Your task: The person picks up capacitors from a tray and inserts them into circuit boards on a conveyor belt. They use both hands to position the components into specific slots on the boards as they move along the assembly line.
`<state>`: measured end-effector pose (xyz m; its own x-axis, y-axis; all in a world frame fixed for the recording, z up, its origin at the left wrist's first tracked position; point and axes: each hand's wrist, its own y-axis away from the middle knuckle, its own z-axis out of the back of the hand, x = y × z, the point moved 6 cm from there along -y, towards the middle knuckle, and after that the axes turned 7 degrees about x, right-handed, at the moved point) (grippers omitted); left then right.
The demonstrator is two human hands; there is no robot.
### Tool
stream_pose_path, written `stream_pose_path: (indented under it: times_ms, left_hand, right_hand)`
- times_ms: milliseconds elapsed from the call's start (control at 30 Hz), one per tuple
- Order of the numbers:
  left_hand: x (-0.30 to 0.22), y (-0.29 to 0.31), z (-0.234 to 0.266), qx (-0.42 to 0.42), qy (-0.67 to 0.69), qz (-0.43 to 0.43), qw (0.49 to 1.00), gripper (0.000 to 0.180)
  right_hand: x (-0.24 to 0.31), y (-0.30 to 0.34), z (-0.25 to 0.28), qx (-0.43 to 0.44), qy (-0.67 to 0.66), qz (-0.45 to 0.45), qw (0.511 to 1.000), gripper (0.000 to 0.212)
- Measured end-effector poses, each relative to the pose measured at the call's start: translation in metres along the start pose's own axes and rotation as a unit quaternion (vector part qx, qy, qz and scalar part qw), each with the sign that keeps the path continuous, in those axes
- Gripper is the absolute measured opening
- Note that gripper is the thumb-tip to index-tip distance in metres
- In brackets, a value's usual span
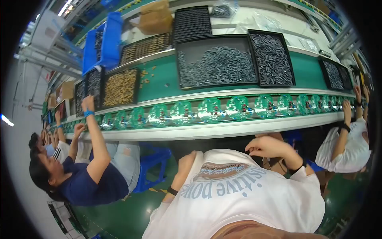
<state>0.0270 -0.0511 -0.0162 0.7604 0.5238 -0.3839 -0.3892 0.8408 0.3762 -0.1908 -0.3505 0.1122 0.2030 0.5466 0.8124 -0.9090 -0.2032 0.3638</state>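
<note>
My left hand (186, 162) is drawn back against the side of my white shirt, below the conveyor edge. Its fingers are mostly hidden, and nothing shows in it. In front of my waist, just short of the conveyor rail, hangs my right hand (267, 146). Its fingers are loosely bent, a little apart from the thumb, with nothing visible between them. Beyond both hands runs a row of green circuit boards (213, 110) with small parts on them, lying in the conveyor track. Neither hand touches the boards. A black band circles each of my wrists.
Behind the track stand a wide black tray of dark cylindrical parts (217, 84), a narrower dark-part tray (277, 85), a tray of tan parts (136, 89) and a blue bin (113, 40). Co-workers sit left (85, 183) and right (350, 147), their arms at the line. A blue stool (153, 163) stands left.
</note>
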Motion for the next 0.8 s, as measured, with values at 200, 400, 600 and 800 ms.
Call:
stream_pose_path:
  times_ms: [200,400,600,800]
  left_hand:
    - [-0.028,0.029,0.01,0.008,0.01,0.131,0.991,0.033]
    - [-0.05,0.035,0.044,0.044,-0.02,0.106,0.993,0.032]
    - [-0.091,0.038,0.134,-0.006,0.128,0.124,0.984,0.024]
    - [-0.133,-0.004,0.228,-0.089,0.194,-0.02,0.977,0.024]
  right_hand:
    - [0.052,0.085,0.158,-0.272,0.101,0.02,0.957,0.018]
    - [0.022,-0.031,0.258,-0.412,0.354,0.08,0.836,0.022]
    - [-0.002,-0.106,0.276,-0.292,0.342,-0.042,0.892,0.046]
    - [-0.007,-0.111,0.27,-0.262,0.322,0.018,0.91,0.027]
